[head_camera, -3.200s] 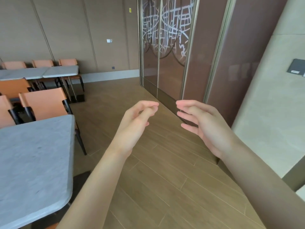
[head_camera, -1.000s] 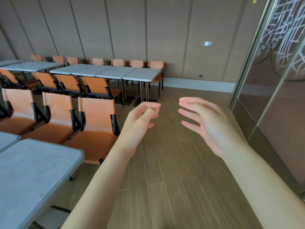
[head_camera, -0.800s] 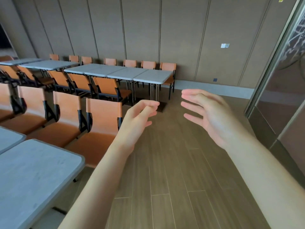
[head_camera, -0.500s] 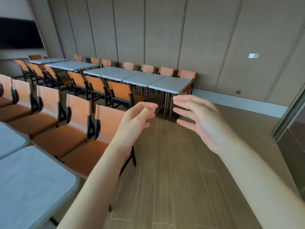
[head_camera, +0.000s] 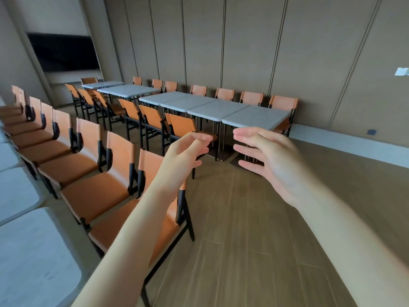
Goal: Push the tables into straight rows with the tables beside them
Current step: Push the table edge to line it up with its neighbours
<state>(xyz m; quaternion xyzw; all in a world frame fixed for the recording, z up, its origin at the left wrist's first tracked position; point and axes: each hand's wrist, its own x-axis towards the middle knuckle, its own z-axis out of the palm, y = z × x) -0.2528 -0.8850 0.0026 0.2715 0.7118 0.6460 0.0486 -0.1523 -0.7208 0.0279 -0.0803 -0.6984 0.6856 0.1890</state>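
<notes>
1. Two hands raised in mid-air: our left hand has fingers loosely curled, our right hand has fingers spread, both holding nothing.
2. We see the far row of grey tables beyond the fingertips, well apart, untouched.
3. Near grey table sits low left, by our left forearm.
4. Orange chairs line up between the rows.

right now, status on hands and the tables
Left hand and right hand both empty, raised in the air. Far row of tables untouched, out of reach. Orange chairs to the left, wood floor ahead.
</notes>
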